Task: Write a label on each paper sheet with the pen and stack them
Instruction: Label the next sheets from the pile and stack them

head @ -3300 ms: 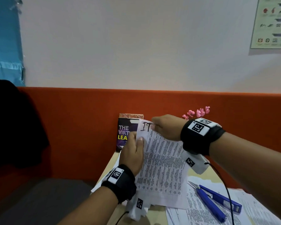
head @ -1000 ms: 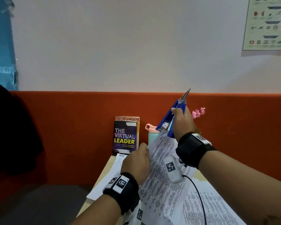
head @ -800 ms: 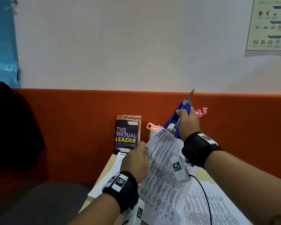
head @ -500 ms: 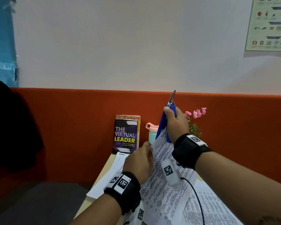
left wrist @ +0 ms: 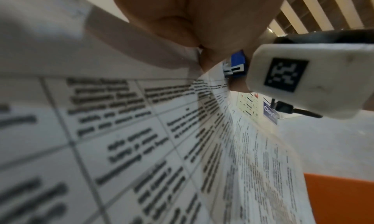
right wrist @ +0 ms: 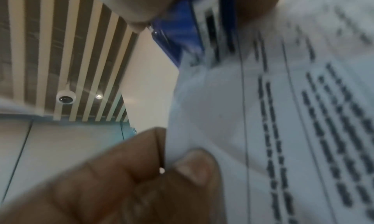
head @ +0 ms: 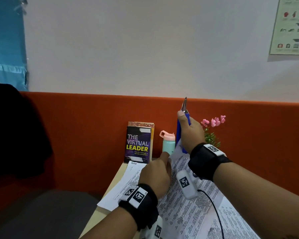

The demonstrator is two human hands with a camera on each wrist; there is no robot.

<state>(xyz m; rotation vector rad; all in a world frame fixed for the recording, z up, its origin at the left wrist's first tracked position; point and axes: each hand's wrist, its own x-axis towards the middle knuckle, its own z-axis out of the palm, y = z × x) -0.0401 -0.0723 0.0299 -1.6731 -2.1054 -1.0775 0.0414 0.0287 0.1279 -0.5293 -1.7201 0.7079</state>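
My right hand (head: 188, 125) grips a blue stapler (head: 179, 133) almost upright, its metal tail pointing up. The stapler's mouth (left wrist: 235, 64) sits at the top corner of the printed paper sheets (head: 185, 213). My left hand (head: 164, 159) pinches that same corner just left of the stapler; in the right wrist view its thumb (right wrist: 190, 163) lies on the paper's (right wrist: 283, 115) edge. The sheets hang from the corner down onto the table. Another sheet (head: 126, 181) with a handwritten label at its top lies flat to the left. No pen shows in any view.
A book (head: 138, 144), a mint bottle (head: 168, 142) and pink flowers (head: 213, 121) stand against the orange partition (head: 76, 126) at the table's (head: 117, 171) far edge. A dark garment (head: 12, 131) hangs at the left.
The stapler lay on the papers at first; my right hand has picked it up and set it to the sheets' top corner, swinging it from tilted right to nearly upright. The left hand keeps its hold.
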